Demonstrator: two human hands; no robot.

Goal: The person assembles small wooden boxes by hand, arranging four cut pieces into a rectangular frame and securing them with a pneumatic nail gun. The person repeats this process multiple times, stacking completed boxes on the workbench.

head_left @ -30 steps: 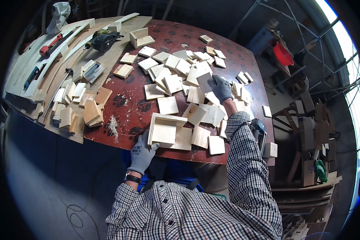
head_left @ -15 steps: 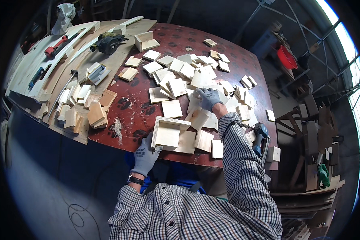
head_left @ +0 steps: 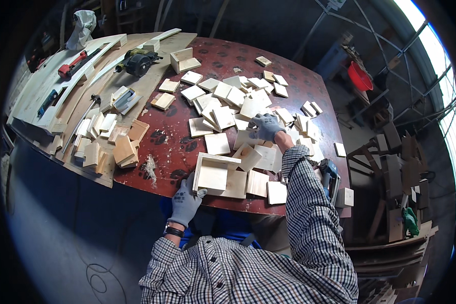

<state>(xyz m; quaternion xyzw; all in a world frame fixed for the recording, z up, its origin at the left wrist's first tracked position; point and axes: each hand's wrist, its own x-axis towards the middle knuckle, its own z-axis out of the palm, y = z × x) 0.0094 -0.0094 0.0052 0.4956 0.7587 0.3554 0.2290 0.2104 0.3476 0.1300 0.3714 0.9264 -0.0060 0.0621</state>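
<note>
At the near edge of the red-brown table, a partly assembled wooden box (head_left: 213, 173) with raised side boards stands on the tabletop. My left hand (head_left: 186, 201), in a grey glove, grips its left near corner between thumb and fingers. Farther off, my gloved right hand (head_left: 266, 126) is over the pile of small wooden boards (head_left: 224, 117), its fingers curled down and closed among them. What lies under those fingers is hidden. A flat wooden board (head_left: 217, 144) rests between the two hands, and a tilted board (head_left: 248, 156) leans just beyond the box.
On the right of the table lies a blue-and-black nail gun (head_left: 330, 177) beside a wood block (head_left: 345, 197). To the left are a circular saw (head_left: 139, 62), a hammer (head_left: 95, 98), a red power tool (head_left: 72, 65) and stacked offcuts (head_left: 125, 149). A red basin (head_left: 359, 76) stands beyond the table.
My right hand has shifted slightly, and its fingers have curled in more. The left hand stays at the box corner, its thumb pressed closer. The whole view has tilted a little.
</note>
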